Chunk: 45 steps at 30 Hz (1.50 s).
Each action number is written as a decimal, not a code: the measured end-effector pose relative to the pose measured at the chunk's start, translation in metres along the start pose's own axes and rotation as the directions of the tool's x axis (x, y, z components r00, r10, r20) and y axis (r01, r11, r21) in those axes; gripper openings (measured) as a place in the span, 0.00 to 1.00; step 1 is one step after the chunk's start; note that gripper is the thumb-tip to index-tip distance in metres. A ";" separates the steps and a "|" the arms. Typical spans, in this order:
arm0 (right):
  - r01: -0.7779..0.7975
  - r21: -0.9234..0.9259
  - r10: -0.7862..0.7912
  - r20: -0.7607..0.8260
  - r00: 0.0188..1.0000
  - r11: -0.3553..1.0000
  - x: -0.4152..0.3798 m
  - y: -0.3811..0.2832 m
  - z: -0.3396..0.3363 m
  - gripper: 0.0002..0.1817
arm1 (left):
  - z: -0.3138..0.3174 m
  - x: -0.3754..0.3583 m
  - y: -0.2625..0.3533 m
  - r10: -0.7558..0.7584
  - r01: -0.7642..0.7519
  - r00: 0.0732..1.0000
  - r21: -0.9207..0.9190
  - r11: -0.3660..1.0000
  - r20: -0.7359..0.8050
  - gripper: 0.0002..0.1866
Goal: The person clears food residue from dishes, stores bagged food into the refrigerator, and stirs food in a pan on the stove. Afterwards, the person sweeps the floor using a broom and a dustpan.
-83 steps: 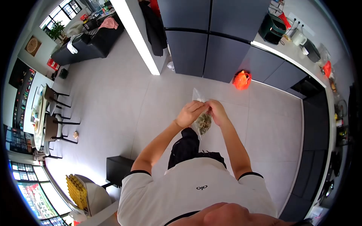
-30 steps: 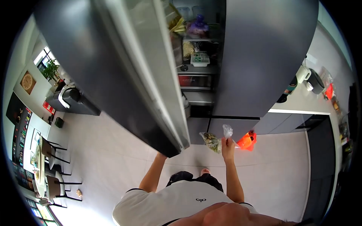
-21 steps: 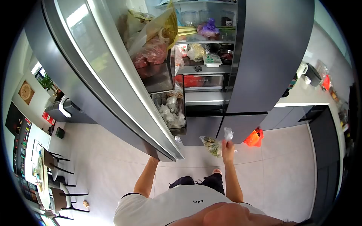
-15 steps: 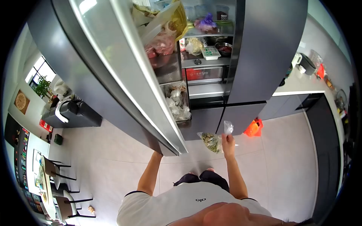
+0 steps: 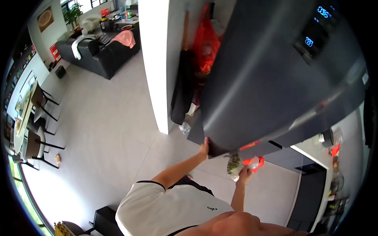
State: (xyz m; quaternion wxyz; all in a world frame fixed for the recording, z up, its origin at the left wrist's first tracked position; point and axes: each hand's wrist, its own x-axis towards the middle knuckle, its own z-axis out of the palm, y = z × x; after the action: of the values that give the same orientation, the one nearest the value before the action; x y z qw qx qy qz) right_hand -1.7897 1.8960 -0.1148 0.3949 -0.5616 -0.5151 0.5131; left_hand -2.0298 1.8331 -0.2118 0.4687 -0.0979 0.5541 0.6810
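Note:
My left hand (image 5: 204, 150) is at the lower corner of the grey refrigerator door (image 5: 260, 82), with its fingers gripping the edge. A lit blue display shows high on the door's outer face. In my right hand (image 5: 245, 173), closed fingers hold a clear plastic bag (image 5: 235, 164) of greenish dried food by its gathered top. The bag hangs just below the door's bottom edge. The refrigerator's inside is hidden behind the door.
An orange-red bag (image 5: 258, 163) lies on the floor beyond my right hand. Left of the refrigerator, a white wall end (image 5: 155, 70) borders a niche with a red bag (image 5: 206, 41). A counter (image 5: 311, 153) runs along the right; a black sofa (image 5: 106, 57) and chairs stand left.
The refrigerator door has swung to the right with my left hand on it, covering the shelves. My view has turned left. The plastic bag stays in my right hand.

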 end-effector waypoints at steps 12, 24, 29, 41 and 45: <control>-0.085 0.056 0.102 -0.563 0.820 0.995 -0.009 0.072 0.038 0.17 | -0.047 0.055 0.159 0.556 -0.551 0.818 0.480 0.682 0.149 0.22; -0.002 0.303 0.220 -0.689 0.691 0.953 -0.065 0.037 0.092 0.15 | 0.178 0.250 0.582 0.454 -0.161 0.826 -0.630 0.760 0.336 0.21; -0.038 0.207 0.176 -0.705 0.687 0.978 -0.072 0.030 0.101 0.13 | 0.173 0.285 0.584 0.362 -0.133 0.841 -0.493 0.860 0.403 0.17; -0.003 -0.059 -0.025 -0.482 0.876 0.998 -0.064 0.020 0.095 0.19 | 0.033 0.035 0.440 0.871 -0.827 0.470 -0.272 0.491 0.144 0.13; 0.081 -0.275 -0.135 -0.184 0.974 0.958 -0.062 -0.002 0.085 0.21 | -0.019 -0.039 0.371 0.825 -0.756 0.509 -0.330 0.565 0.247 0.17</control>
State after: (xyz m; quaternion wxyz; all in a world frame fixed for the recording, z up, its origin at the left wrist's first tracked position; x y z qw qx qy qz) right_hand -1.8702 1.8282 -0.1157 0.3935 -0.6293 -0.5669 0.3575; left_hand -2.2934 1.8161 0.0523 0.1901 0.2565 0.3727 0.8713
